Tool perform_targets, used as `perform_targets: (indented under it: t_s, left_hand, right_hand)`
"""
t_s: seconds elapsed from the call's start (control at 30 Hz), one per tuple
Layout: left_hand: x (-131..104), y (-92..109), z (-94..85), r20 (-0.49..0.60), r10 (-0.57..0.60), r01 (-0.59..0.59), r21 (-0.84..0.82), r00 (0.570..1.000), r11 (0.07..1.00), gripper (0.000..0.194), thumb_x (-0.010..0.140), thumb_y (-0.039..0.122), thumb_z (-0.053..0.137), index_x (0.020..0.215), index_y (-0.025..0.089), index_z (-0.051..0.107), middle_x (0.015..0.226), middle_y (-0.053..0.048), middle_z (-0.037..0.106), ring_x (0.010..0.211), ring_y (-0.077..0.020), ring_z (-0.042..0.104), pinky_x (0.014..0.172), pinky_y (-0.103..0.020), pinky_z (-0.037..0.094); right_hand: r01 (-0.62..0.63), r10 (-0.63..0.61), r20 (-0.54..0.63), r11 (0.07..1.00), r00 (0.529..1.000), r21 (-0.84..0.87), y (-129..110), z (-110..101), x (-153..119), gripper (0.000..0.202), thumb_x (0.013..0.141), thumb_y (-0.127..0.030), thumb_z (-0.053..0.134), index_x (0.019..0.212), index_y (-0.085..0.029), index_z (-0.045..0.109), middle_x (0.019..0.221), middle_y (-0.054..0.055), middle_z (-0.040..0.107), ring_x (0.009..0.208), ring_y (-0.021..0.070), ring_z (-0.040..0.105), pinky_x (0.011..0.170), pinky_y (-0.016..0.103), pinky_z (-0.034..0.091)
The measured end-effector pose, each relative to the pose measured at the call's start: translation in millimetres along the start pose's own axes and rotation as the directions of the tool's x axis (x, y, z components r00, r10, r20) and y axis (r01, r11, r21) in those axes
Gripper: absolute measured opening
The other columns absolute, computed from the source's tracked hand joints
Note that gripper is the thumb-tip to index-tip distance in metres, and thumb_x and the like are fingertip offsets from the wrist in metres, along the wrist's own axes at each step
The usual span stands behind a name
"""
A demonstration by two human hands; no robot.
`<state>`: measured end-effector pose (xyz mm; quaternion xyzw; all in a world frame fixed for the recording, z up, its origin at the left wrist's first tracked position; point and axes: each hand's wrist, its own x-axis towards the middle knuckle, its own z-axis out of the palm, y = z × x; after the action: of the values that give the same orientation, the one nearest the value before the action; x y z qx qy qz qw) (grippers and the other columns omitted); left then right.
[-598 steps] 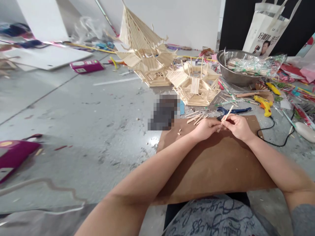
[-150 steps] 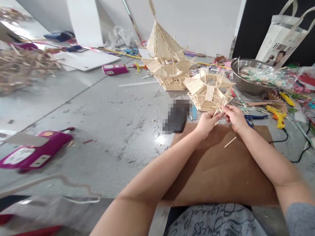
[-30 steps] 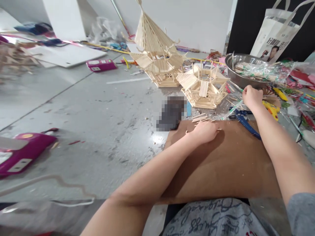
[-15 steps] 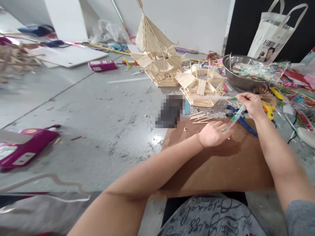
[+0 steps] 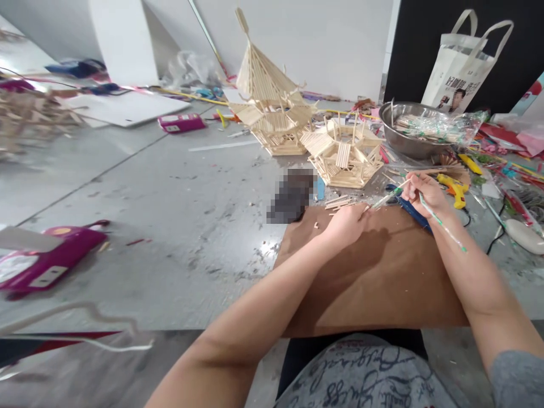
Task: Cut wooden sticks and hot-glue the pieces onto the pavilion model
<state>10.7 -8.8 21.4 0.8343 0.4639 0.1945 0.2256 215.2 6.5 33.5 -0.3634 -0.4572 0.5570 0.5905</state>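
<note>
My left hand [image 5: 346, 224] is closed around the lower end of a clear chopstick wrapper with green print [image 5: 385, 199]. Pale wooden chopsticks [image 5: 402, 186] reach from that wrapper up to the fingers of my right hand [image 5: 425, 192], which pinch their end. A second narrow strip of clear, green-marked wrapper [image 5: 442, 222] hangs from my right hand over the wrist. Both hands are above the far part of a brown board [image 5: 365, 283]. Blue-handled cutters [image 5: 414, 214] lie partly behind my right hand. Short cut sticks [image 5: 339, 202] lie beyond my left hand.
Two stick-built pavilion models, one tall and roofed [image 5: 270, 107] and one low [image 5: 344, 153], stand ahead. Right of them are a metal bowl [image 5: 389, 127] of wrapped chopsticks and a yellow glue gun [image 5: 457, 191]. A purple device [image 5: 63, 255] stands at left.
My left hand has moved left and away from my body with the wrapper. The chopsticks now stretch between both hands, and a wrapper strip now hangs down from my right hand.
</note>
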Motion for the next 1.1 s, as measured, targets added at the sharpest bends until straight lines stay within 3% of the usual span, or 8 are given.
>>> perform_targets:
  t_s: [0.23,0.5,0.7,0.83,0.9,0.97,1.1]
  left_hand:
    - [-6.1,-0.2,14.1,-0.039,-0.055,0.038,-0.360,0.998,0.932,0.030,0.083,0.031,0.035,0.072,0.014,0.057,0.055,0.002,0.048,0.054,-0.0096,0.044,0.055,-0.020,0.035]
    - [-8.3,1.4,14.9,-0.043,-0.122,0.089,-0.455,0.992,0.886,0.029,0.082,0.032,0.036,0.068,0.013,0.054,0.053,0.003,0.044,0.051,-0.0077,0.038,0.052,-0.019,0.033]
    - [-8.0,-0.7,14.0,-0.020,-0.061,0.045,-0.457,0.998,0.888,0.032,0.083,0.034,0.037,0.075,0.013,0.059,0.052,0.004,0.042,0.051,-0.0080,0.036,0.052,-0.020,0.031]
    - [-8.3,-3.0,17.6,0.057,-0.045,0.065,-0.411,0.997,0.909,0.038,0.083,0.039,0.036,0.077,0.012,0.061,0.049,0.005,0.038,0.048,-0.0079,0.033,0.049,-0.020,0.029]
    - [-8.5,-3.7,18.6,0.079,-0.035,0.063,-0.388,0.996,0.920,0.038,0.083,0.040,0.036,0.077,0.012,0.061,0.050,0.005,0.038,0.049,-0.0079,0.033,0.049,-0.021,0.028]
    - [-8.3,-4.6,18.7,0.079,-0.022,0.050,-0.368,0.997,0.929,0.036,0.082,0.038,0.037,0.077,0.012,0.061,0.052,0.004,0.040,0.050,-0.0081,0.034,0.049,-0.021,0.028]
    - [-5.9,-8.1,18.2,0.035,-0.047,0.056,-0.340,0.998,0.939,0.031,0.082,0.033,0.038,0.073,0.012,0.059,0.053,0.004,0.040,0.051,-0.0082,0.035,0.051,-0.021,0.028]
  right_hand:
    - [-0.033,0.032,0.014,0.999,0.999,0.034,17.9,17.9,-3.6,0.028,0.061,-0.043,0.071,0.071,-0.019,0.062,0.046,-0.008,0.043,0.038,0.0044,0.039,0.043,0.024,0.035]
    - [-0.152,0.157,0.049,0.984,0.986,-0.096,46.0,36.6,-13.0,0.030,0.057,-0.041,0.072,0.069,-0.016,0.064,0.047,-0.006,0.046,0.043,0.0049,0.040,0.044,0.022,0.031]
    - [-0.110,0.143,0.088,0.946,0.986,-0.304,27.1,29.1,-11.7,0.038,0.064,-0.054,0.062,0.075,-0.017,0.066,0.053,-0.003,0.052,0.049,0.0079,0.046,0.050,0.024,0.036]
    - [-0.031,-0.006,-0.111,0.942,0.994,-0.334,6.3,10.4,-1.7,0.040,0.069,-0.057,0.055,0.067,-0.018,0.064,0.055,-0.001,0.052,0.047,0.0072,0.043,0.046,0.023,0.032]
    - [0.038,-0.138,-0.243,0.926,0.960,-0.376,-5.3,-1.9,3.6,0.041,0.069,-0.058,0.054,0.061,-0.018,0.061,0.051,-0.002,0.048,0.043,0.0067,0.038,0.043,0.023,0.029]
    - [0.119,-0.269,-0.377,0.919,0.886,-0.375,-20.3,-15.3,6.8,0.042,0.069,-0.060,0.052,0.058,-0.019,0.057,0.045,-0.004,0.038,0.039,0.0064,0.032,0.041,0.024,0.025]
    - [0.258,-0.330,-0.592,0.944,0.735,-0.206,-58.6,-41.1,4.3,0.042,0.069,-0.061,0.050,0.055,-0.021,0.051,0.043,-0.007,0.024,0.036,0.0065,0.025,0.039,0.026,0.020]
